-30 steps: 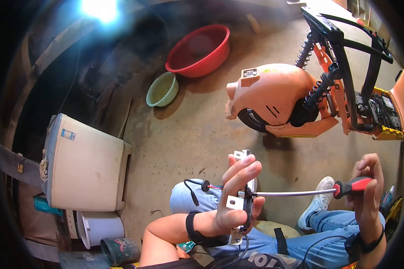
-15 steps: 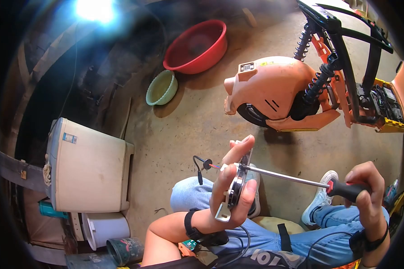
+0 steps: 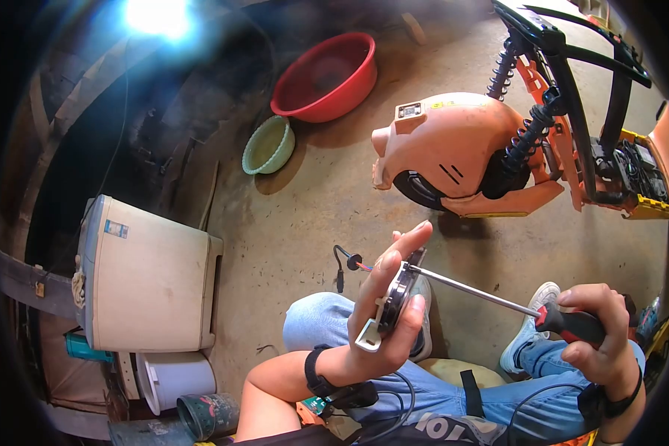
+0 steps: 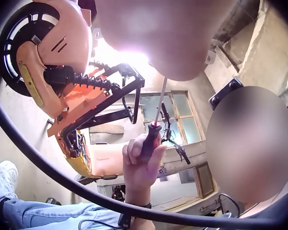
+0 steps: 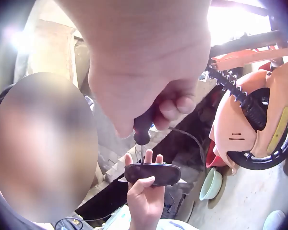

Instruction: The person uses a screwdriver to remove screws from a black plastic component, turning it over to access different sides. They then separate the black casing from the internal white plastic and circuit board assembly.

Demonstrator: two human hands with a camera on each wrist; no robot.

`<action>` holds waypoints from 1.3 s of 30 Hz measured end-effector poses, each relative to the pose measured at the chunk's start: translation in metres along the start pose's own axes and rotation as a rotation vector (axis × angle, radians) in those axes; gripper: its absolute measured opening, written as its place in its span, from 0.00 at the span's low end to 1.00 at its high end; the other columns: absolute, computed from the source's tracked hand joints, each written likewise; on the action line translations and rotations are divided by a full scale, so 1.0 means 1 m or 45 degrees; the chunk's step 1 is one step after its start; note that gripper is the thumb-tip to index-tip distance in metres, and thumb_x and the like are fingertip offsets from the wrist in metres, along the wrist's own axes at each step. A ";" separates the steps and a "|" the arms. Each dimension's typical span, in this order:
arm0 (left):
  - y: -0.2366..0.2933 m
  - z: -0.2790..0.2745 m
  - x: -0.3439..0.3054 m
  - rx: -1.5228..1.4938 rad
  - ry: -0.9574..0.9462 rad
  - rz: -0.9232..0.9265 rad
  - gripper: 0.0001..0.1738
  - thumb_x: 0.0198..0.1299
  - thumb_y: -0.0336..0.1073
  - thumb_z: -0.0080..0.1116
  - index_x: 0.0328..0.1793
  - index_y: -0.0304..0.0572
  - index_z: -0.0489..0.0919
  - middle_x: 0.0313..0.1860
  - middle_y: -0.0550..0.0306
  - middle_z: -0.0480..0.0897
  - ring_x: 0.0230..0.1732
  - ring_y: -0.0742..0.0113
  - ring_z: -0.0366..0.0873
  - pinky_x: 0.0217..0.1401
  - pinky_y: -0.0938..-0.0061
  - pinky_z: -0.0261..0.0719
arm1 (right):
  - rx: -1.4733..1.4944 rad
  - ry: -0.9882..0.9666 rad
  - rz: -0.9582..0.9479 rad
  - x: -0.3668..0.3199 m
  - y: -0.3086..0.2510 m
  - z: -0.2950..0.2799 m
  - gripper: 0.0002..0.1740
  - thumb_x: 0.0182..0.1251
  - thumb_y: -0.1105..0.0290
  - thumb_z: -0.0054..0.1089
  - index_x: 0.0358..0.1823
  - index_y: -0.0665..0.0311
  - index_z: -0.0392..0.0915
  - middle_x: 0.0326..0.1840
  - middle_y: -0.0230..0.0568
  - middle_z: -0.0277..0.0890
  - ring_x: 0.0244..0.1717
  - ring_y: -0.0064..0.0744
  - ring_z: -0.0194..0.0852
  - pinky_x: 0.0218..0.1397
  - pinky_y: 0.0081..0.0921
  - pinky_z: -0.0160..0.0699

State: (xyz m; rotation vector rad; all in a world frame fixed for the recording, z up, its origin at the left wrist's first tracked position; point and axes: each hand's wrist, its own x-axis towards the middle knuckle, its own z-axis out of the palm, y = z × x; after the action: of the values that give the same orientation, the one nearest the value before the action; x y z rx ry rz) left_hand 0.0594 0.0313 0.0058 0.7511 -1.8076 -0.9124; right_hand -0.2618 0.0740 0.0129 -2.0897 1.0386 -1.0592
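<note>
- Screwdriver (image 3: 576, 325), red and black handle, metal shaft. Its tip meets the edge area of the unit, close to the left hand's fingertips; whether it is seated in a screw, I cannot tell.
- Right hand (image 3: 608, 331): fingers and thumb bent round the handle, closed only as far as its thickness allows.
- Left hand (image 3: 379, 334): partly open, fingers extended fairly straight behind the unit, thumb across its near side, pinching it.
- Dark-faced unit (image 3: 395, 297), pale bracket (image 3: 369, 336) at its lower end. Held up off the floor (image 3: 260, 245), tilted, between left thumb and fingers; well apart from the right hand, the shaft bridging the two.
- Lead with a black plug (image 3: 340, 281), hanging beyond the left hand's fingers.
- Handling, in my judgement: the step looks like driver work on the unit. Line the shaft up squarely with the fastener, press lightly inward, turn slowly. The left grip must resist the twist, as nothing firm backs the unit; fingertips are best kept off the tip's path, since a slip would go straight at them.
- Orange two-wheeler (image 3: 457, 149), partly stripped, standing beyond both hands.
</note>
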 end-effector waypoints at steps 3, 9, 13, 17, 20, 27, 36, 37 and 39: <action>0.001 -0.001 0.000 0.018 -0.024 0.026 0.51 0.59 0.16 0.42 0.84 0.78 0.47 0.78 0.28 0.58 0.80 0.43 0.57 0.78 0.57 0.57 | 0.806 -0.054 0.809 0.013 -0.032 -0.011 0.42 0.62 0.35 0.64 0.56 0.71 0.73 0.35 0.39 0.77 0.22 0.21 0.74 0.26 0.17 0.68; -0.002 0.006 0.001 -0.008 0.149 0.149 0.43 0.57 0.15 0.43 0.81 0.50 0.57 0.74 0.25 0.66 0.77 0.37 0.62 0.80 0.41 0.45 | 0.842 0.013 0.677 0.008 -0.020 0.004 0.43 0.60 0.37 0.67 0.55 0.74 0.73 0.38 0.43 0.76 0.21 0.23 0.74 0.26 0.18 0.70; -0.003 0.008 0.000 -0.044 0.123 0.101 0.43 0.57 0.15 0.44 0.81 0.48 0.57 0.74 0.25 0.66 0.77 0.36 0.62 0.80 0.41 0.45 | 0.074 0.015 0.098 0.007 -0.011 -0.002 0.39 0.57 0.42 0.73 0.54 0.70 0.75 0.39 0.42 0.81 0.24 0.29 0.79 0.31 0.23 0.76; -0.001 0.007 -0.001 -0.025 0.106 0.049 0.43 0.56 0.15 0.44 0.81 0.48 0.57 0.73 0.26 0.66 0.77 0.36 0.62 0.80 0.40 0.45 | 0.384 0.048 0.353 0.005 -0.016 0.005 0.40 0.59 0.41 0.71 0.56 0.72 0.74 0.34 0.40 0.81 0.25 0.26 0.80 0.29 0.21 0.75; -0.003 0.006 0.001 -0.011 0.060 0.107 0.43 0.56 0.14 0.44 0.80 0.47 0.58 0.74 0.26 0.66 0.78 0.37 0.62 0.80 0.40 0.45 | 0.922 -0.104 0.837 0.016 -0.031 -0.010 0.44 0.61 0.39 0.67 0.58 0.76 0.71 0.34 0.41 0.80 0.24 0.23 0.78 0.27 0.18 0.72; -0.004 0.008 0.000 -0.056 0.125 0.069 0.42 0.54 0.13 0.45 0.79 0.42 0.60 0.73 0.27 0.66 0.78 0.38 0.62 0.81 0.42 0.45 | 0.280 0.049 0.234 0.005 -0.015 0.007 0.39 0.57 0.47 0.74 0.57 0.71 0.73 0.33 0.43 0.81 0.23 0.28 0.79 0.29 0.22 0.76; -0.002 0.006 0.002 -0.026 0.075 0.087 0.43 0.53 0.13 0.45 0.79 0.43 0.60 0.73 0.26 0.67 0.77 0.36 0.62 0.80 0.39 0.44 | 0.520 -0.064 0.463 0.012 -0.026 -0.004 0.37 0.55 0.51 0.73 0.58 0.72 0.74 0.38 0.48 0.82 0.27 0.32 0.83 0.32 0.23 0.78; -0.002 0.005 0.003 -0.012 0.053 0.126 0.43 0.54 0.13 0.45 0.79 0.44 0.59 0.73 0.26 0.67 0.77 0.35 0.63 0.80 0.37 0.44 | 0.964 -0.079 0.878 0.013 -0.031 -0.006 0.39 0.56 0.49 0.72 0.58 0.74 0.73 0.39 0.47 0.81 0.28 0.29 0.82 0.31 0.21 0.77; -0.002 0.005 0.003 -0.005 0.055 0.141 0.43 0.54 0.13 0.45 0.80 0.45 0.59 0.73 0.26 0.67 0.77 0.34 0.63 0.79 0.36 0.44 | 1.076 -0.123 0.934 0.012 -0.027 -0.008 0.41 0.55 0.48 0.72 0.59 0.76 0.72 0.39 0.48 0.80 0.28 0.27 0.81 0.31 0.20 0.76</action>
State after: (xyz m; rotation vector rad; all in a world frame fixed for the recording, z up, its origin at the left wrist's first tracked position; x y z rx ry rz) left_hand 0.0541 0.0287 0.0047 0.6561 -1.7907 -0.8211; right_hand -0.2534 0.0776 0.0418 -0.9541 0.9517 -0.7897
